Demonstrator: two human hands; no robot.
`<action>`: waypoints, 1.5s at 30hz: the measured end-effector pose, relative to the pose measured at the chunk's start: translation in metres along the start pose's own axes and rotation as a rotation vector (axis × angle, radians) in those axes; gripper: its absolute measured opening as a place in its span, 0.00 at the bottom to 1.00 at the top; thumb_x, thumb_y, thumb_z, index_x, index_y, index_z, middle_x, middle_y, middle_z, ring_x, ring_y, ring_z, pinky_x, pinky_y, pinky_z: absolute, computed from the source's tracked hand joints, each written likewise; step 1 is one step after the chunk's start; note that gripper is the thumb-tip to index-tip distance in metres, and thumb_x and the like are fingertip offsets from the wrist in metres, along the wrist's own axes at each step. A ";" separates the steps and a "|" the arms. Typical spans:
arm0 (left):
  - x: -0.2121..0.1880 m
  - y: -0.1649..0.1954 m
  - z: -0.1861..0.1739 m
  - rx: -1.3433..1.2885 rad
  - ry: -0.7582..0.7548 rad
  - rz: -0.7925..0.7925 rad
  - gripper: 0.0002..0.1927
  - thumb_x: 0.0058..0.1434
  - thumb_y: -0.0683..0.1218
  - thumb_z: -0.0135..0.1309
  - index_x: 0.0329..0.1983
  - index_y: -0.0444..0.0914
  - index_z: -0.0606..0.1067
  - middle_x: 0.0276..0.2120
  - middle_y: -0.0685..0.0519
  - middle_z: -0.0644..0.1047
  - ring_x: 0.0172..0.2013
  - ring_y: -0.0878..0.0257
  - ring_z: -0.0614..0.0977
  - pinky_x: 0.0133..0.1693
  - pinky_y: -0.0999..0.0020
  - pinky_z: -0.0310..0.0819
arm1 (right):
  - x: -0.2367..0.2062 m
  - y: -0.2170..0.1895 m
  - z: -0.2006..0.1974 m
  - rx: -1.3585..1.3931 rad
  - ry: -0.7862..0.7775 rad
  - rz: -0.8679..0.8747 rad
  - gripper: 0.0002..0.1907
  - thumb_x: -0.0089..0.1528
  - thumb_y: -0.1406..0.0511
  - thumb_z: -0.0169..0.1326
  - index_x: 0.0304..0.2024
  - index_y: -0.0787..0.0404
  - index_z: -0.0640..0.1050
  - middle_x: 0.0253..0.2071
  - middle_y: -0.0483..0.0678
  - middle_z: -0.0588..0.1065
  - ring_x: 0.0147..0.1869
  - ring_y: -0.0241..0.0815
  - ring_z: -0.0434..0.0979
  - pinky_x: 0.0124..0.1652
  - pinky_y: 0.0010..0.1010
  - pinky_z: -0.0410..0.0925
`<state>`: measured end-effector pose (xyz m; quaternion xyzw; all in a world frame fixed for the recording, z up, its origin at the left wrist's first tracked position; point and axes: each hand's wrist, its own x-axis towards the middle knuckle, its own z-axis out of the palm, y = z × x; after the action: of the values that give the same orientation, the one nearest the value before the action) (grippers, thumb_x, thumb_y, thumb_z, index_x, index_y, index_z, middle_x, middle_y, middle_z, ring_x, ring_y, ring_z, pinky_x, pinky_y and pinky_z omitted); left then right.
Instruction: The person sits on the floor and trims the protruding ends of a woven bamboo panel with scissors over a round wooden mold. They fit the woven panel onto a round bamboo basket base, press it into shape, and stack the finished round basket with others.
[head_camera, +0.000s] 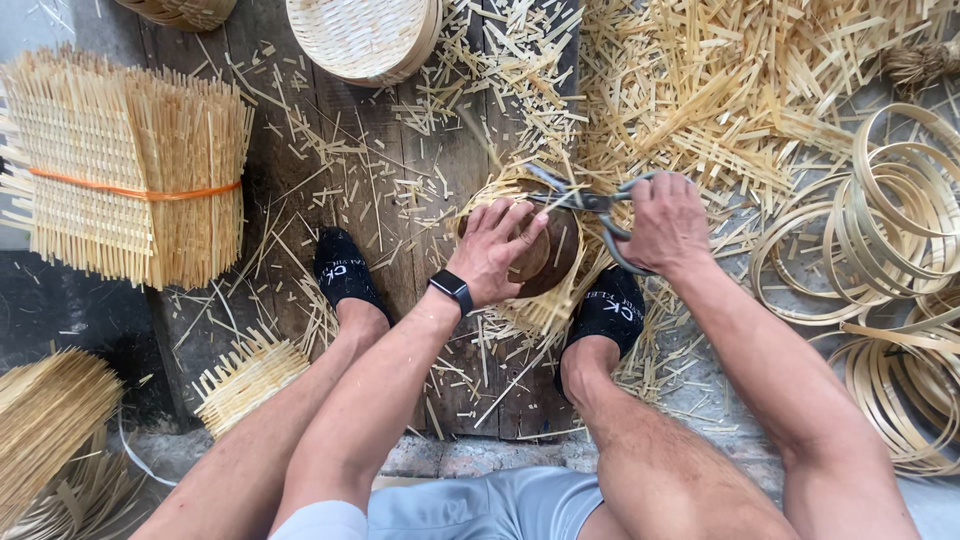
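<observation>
While left hand (497, 250) presses brown round mould (545, 255) flat-palmed, right hand (665, 220) grip closed on scissors (590, 205); orange-banded mat bundle (125, 190) far left

Two hands (500, 250), one pair of scissors (590, 205), perhaps two woven baskets (365, 38).

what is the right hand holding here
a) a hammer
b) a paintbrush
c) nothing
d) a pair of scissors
d: the right hand grips the grey looped handles of a pair of scissors, whose blades point at the rim of the woven bamboo piece, while the left hand presses flat on the round wooden form set in that piece.
</observation>
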<state>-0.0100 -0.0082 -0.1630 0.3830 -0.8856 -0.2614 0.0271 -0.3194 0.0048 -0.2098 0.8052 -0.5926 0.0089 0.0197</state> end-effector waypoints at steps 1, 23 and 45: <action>0.000 0.000 -0.003 0.019 -0.013 0.026 0.60 0.37 0.51 0.73 0.75 0.49 0.58 0.69 0.47 0.61 0.71 0.44 0.57 0.71 0.44 0.46 | 0.002 -0.005 0.005 0.013 -0.048 0.026 0.23 0.53 0.50 0.61 0.28 0.65 0.76 0.27 0.53 0.74 0.31 0.46 0.75 0.32 0.37 0.71; -0.012 0.031 0.027 -0.116 0.397 -0.312 0.60 0.38 0.47 0.75 0.74 0.40 0.57 0.65 0.38 0.60 0.66 0.37 0.61 0.67 0.44 0.59 | -0.005 0.009 0.013 0.079 -0.112 0.042 0.15 0.57 0.56 0.59 0.34 0.62 0.77 0.33 0.53 0.73 0.37 0.46 0.74 0.35 0.37 0.71; -0.012 0.039 0.003 -0.192 0.370 -0.423 0.64 0.32 0.58 0.76 0.72 0.42 0.55 0.61 0.36 0.61 0.62 0.36 0.62 0.63 0.43 0.55 | 0.007 0.011 -0.003 0.023 -0.471 0.018 0.16 0.63 0.56 0.57 0.42 0.62 0.80 0.43 0.54 0.74 0.47 0.46 0.77 0.44 0.38 0.74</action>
<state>-0.0287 0.0239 -0.1448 0.5957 -0.7375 -0.2696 0.1689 -0.3281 -0.0046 -0.2063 0.7798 -0.5880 -0.1724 -0.1282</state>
